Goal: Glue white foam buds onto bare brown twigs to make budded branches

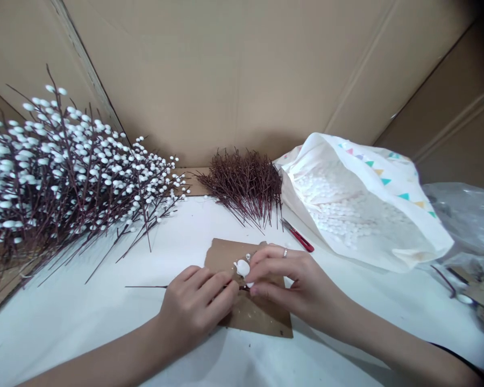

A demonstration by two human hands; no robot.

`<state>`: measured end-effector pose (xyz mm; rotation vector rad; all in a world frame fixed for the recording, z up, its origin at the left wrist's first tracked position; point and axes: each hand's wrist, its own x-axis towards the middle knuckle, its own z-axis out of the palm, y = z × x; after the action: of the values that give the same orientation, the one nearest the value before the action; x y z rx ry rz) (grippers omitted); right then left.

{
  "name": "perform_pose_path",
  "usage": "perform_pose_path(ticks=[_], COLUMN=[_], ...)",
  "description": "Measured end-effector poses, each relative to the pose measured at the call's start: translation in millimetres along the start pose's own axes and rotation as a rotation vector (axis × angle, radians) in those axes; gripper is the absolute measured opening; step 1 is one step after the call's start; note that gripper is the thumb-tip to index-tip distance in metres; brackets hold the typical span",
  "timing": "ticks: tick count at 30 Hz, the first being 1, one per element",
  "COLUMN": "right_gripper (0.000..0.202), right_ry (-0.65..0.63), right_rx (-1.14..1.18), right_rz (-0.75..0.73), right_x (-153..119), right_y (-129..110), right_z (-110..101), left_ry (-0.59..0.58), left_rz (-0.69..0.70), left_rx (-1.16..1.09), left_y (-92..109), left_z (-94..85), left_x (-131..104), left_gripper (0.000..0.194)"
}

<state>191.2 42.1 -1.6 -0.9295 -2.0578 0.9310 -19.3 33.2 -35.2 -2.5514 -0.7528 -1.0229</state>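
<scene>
While my left grip (234, 287) closes on a dark stem (145, 286) over brown card (262, 317), my right (252, 282) pinches near its end; cardboard walls (242, 80) back the white table (105, 322).

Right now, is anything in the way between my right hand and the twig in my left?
Only a small white piece at your right hand, whose fingertips are beside the twig. The white blob on the cardboard lies beyond.

Hands over cardboard (262, 320), white-berried twigs (76, 166), open patterned bag (403, 183)
</scene>
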Motion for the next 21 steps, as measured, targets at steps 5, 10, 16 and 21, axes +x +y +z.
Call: perform_pose_path(ticks=[5,10,16,21], right_gripper=[0.016,0.016,0.020,0.023], right_ry=[-0.010,-0.014,-0.025,-0.028], right_rx=[-0.060,-0.046,-0.046,-0.071], right_rz=[-0.047,0.002,-0.036,-0.047], right_x=[-0.3,-0.5,-0.3,-3.4], right_y=[1.9,4.4,5.2,3.4], right_z=[1.6,3.6,5.1,6.3], left_ry=[0.009,0.002,-0.032,-0.057], left_rz=[-0.009,-0.018,-0.002,0.019], left_rx=[-0.002,-0.025,-0.046,-0.039], left_y=[3.8,5.3,4.8,4.3], left_z=[-1.0,-1.2,-0.3,0.6], left_x=[1.0,1.2,0.0,-0.6], left_gripper=[0.010,0.009,0.009,0.012])
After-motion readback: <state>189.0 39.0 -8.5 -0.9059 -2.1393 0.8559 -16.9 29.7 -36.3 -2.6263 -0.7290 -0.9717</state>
